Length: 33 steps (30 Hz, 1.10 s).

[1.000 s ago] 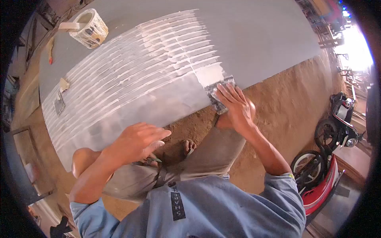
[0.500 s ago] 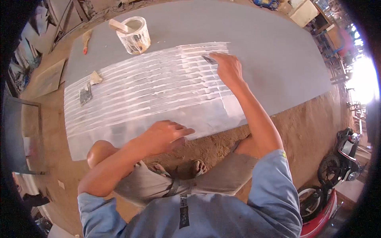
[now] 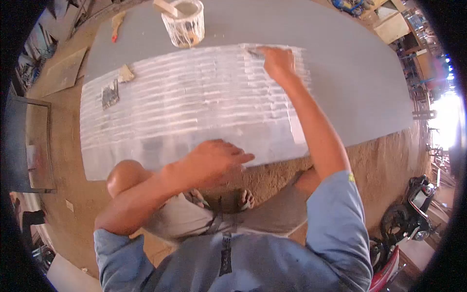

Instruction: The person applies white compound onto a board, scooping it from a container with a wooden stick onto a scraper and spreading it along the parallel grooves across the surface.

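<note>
My right hand (image 3: 280,64) is closed on a small flat scraper (image 3: 255,52), its dark blade against the far edge of the white-striped area. White filler (image 3: 194,92) lies in long ridged bands across a large grey panel (image 3: 355,92). My left hand (image 3: 219,156) hovers above my lap near the panel's close edge, fingers loosely stretched and holding nothing. On the bands at the left rest a dark square blade (image 3: 110,95) and a beige piece (image 3: 126,73) beside it.
A smeared tub (image 3: 184,31) with a wooden stick (image 3: 166,7) stands on the panel's far part. A brush (image 3: 117,25) lies to its left. Dirt floor (image 3: 374,170) surrounds the panel; a motorbike (image 3: 411,214) stands at the right.
My right hand has moved slightly away from me with the scraper. My left hand has shifted a little right. The whole view has tilted, so the tub appears higher.
</note>
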### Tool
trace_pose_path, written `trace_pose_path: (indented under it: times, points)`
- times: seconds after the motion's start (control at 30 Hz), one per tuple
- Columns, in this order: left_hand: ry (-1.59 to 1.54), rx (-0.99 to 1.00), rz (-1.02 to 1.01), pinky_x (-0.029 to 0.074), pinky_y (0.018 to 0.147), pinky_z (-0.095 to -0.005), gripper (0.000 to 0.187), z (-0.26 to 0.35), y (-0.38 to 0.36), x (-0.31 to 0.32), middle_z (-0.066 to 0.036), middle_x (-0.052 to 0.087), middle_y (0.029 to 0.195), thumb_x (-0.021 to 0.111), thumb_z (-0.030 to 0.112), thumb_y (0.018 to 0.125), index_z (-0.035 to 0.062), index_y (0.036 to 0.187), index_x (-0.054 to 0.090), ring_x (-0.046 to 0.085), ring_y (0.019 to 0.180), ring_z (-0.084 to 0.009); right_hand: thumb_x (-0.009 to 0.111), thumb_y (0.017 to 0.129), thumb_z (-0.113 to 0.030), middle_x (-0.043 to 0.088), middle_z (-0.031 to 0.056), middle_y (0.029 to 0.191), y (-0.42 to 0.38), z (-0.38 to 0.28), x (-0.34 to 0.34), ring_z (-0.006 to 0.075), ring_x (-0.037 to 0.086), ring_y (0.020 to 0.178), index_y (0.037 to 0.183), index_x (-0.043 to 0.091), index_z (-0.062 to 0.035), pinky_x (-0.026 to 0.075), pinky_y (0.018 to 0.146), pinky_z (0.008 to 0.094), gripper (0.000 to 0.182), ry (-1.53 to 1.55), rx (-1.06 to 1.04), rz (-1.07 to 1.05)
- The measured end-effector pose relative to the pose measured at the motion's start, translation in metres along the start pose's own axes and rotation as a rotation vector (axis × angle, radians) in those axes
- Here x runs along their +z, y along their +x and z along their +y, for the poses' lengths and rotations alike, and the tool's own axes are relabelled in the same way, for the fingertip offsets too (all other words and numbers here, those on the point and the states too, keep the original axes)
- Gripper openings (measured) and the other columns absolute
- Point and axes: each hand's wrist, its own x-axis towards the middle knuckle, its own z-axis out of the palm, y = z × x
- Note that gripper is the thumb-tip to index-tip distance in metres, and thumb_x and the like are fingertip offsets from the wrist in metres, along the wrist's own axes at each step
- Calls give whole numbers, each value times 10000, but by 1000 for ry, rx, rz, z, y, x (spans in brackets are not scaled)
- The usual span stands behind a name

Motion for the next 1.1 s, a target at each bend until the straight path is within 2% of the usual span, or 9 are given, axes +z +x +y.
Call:
trace_pose_path:
  times: [0.03,0.17,0.23,0.37,0.43,0.47,0.67,0.93,1.1]
  points:
    - [-1,37,22,541,933,-451,404,0,-1,1,-159,695,1170,629,213,940,140,1336,605,669,1068,-342,559,863,10,738,91,1114,2,5,0,287,681,1040,1202,723,-184,431,966,560,424,17,12,-52]
    - [30,105,169,543,874,-453,390,-9,-1,15,-177,711,1090,650,171,895,73,1272,626,686,981,-343,574,852,0,746,117,1052,-3,11,-5,292,694,997,1182,735,-185,443,943,543,412,8,-71,-17]
    - [64,69,114,542,875,-450,370,-9,-4,14,-172,712,1094,643,179,910,76,1265,632,686,981,-344,588,838,-8,742,140,1038,-13,5,-12,285,693,1000,1178,739,-187,447,940,522,413,23,-23,-99]
    - [53,87,130,543,866,-448,366,-8,-3,15,-167,713,1096,641,181,913,81,1265,632,688,956,-342,596,828,-6,745,139,1001,-28,6,-7,287,695,975,1174,742,-181,449,931,522,413,32,-4,-51]
    - [16,-1,-5,528,936,-464,387,-4,-5,12,-164,686,1191,620,252,955,134,1323,619,659,1077,-348,592,828,-4,747,137,965,-31,6,-6,290,697,948,1170,744,-177,443,921,528,413,60,-45,-38]
    - [17,-1,-4,528,936,-464,387,-3,-5,12,-164,686,1191,620,252,955,134,1323,619,659,1077,-348,592,828,-4,747,137,965,-35,6,-4,290,697,948,1170,744,-177,443,921,528,413,60,-46,-37]
    - [90,-44,-68,539,908,-467,402,-4,-2,10,-161,699,1155,648,234,925,132,1313,624,671,1038,-356,580,818,11,746,135,969,-62,0,-14,294,696,939,1191,731,-169,430,918,529,441,29,0,-85]
    - [77,-22,-69,551,886,-478,424,2,-1,8,-170,707,1126,666,194,896,116,1309,613,678,1028,-354,558,820,25,738,147,946,-95,-3,-26,309,688,904,1175,729,-159,426,877,511,436,99,-40,-46]
    - [76,0,-85,557,874,-475,407,4,-2,8,-177,705,1123,661,185,895,111,1293,619,681,1012,-358,550,828,29,738,128,961,-115,-7,-33,304,679,940,1189,719,-150,420,888,512,437,105,2,-98]
